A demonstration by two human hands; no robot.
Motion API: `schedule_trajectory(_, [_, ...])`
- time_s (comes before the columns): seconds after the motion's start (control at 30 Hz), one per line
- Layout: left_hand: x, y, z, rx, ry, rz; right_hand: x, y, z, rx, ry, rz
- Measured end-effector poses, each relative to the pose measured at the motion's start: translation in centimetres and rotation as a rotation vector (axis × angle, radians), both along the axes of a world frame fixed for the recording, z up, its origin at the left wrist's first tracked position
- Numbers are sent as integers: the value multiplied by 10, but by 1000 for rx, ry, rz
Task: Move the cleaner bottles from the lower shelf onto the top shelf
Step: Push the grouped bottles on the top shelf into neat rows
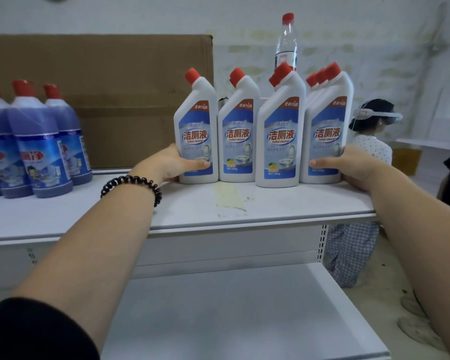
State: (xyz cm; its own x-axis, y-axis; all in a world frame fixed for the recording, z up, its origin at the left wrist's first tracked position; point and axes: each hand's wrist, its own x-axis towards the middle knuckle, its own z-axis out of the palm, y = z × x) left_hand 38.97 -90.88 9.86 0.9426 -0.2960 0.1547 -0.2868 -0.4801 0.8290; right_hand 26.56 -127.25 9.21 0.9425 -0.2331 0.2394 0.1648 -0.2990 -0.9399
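Toilet cleaner bottles (281,141): white plastic, red caps, 4 in front row on top shelf (283,203). Left hand (177,162) and right hand (348,165) open, pressed flat against outer bottles' bases. Probably full, weighty, smooth; grasp at waist.

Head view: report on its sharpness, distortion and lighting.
Head view: white cleaner bottles fairly sharp, large label text legible; purple bottles at the left edge softer; top shelf edge bows from wide-angle distortion; lighting soft and even, no hard shadows.
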Motion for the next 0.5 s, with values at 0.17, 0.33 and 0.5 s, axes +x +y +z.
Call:
schedule_trajectory(0.17, [-32, -4, 13, 503, 15, 27, 3, -2, -1, -11, 0, 9])
schedule_trajectory(0.33, [-74, -37, 21, 1026, 16, 88, 1, -2, -2, -1, 0, 11])
schedule_trajectory(0.5, [-88, -82, 24, 757, -333, 83, 3, -6, -3, -22, 10, 12])
